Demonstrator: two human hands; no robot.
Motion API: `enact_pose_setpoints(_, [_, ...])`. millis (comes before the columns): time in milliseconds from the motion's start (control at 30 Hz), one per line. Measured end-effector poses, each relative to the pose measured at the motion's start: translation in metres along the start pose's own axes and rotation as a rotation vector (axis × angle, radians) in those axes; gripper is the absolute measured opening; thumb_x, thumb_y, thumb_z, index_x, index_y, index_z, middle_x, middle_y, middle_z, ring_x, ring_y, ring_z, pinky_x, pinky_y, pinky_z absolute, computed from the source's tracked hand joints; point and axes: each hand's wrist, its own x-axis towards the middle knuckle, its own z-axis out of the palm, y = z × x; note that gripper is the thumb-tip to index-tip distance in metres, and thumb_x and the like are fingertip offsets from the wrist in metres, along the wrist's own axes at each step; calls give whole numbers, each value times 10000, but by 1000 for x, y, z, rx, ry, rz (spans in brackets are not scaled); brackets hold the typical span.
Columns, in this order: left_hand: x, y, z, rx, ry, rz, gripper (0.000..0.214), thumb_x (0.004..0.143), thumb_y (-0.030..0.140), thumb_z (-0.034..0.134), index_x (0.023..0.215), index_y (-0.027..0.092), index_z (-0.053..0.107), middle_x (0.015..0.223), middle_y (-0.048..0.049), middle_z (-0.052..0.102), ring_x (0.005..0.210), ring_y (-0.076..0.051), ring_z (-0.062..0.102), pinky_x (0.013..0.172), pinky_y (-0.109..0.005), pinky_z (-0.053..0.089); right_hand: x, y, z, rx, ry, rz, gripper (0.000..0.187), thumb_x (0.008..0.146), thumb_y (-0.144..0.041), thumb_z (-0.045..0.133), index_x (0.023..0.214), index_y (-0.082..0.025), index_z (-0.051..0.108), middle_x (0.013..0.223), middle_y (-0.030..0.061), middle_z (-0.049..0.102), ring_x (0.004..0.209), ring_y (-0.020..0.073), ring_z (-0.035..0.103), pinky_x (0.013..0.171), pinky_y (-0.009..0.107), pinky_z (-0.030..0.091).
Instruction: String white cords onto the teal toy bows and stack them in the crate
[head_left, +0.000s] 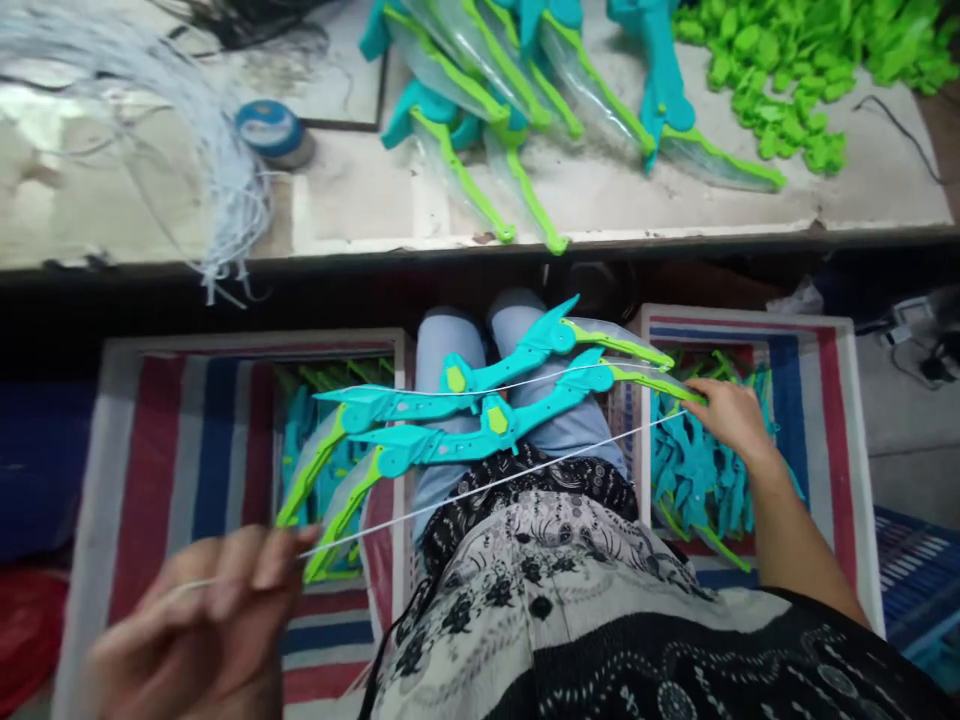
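Note:
Two teal and green toy bows lie side by side across my lap. The nearer toy bow has its right green tip pinched in my right hand. A white string runs taut from that tip down to the left. My left hand, somewhat blurred, is closed on the string, close to this bow's lower left tip. The farther toy bow rests just beyond, with its own string stretched along it. Both bows carry clear plastic film along their green limbs.
Striped boxes stand on both sides of my legs, the left box and the right box holding teal and green parts. On the table lie white strings, a blue-lidded tin, bow limbs and small green pieces.

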Motion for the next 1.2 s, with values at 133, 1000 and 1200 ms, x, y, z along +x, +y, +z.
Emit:
enact_pose_setpoints(133, [-11,-41,36,65,-200,25,209,616,422,743,474,283,680,542,19,635,602,-196,588,826,-492,526,10,-36,-21,15,268,-193,301,901,-386,545,1052,-196,723,1046,129,721,955,297,620,781,407,413])
enact_pose_setpoints(1000, [16,-112,54,-202,-370,-191,351,649,412,848,779,143,665,708,-62,747,695,-165,710,710,-268,535,-1,-313,4,-116,-73,-1216,489,952,-262,480,1432,-179,443,1049,150,596,907,257,549,744,374,480])
enact_pose_setpoints(1200, [9,-112,50,-394,-421,-45,400,760,462,767,910,196,507,565,13,676,601,-172,687,695,-304,531,-11,-301,-2,67,-177,-1169,597,938,-207,467,1518,-184,326,1094,158,598,954,262,589,821,405,525])
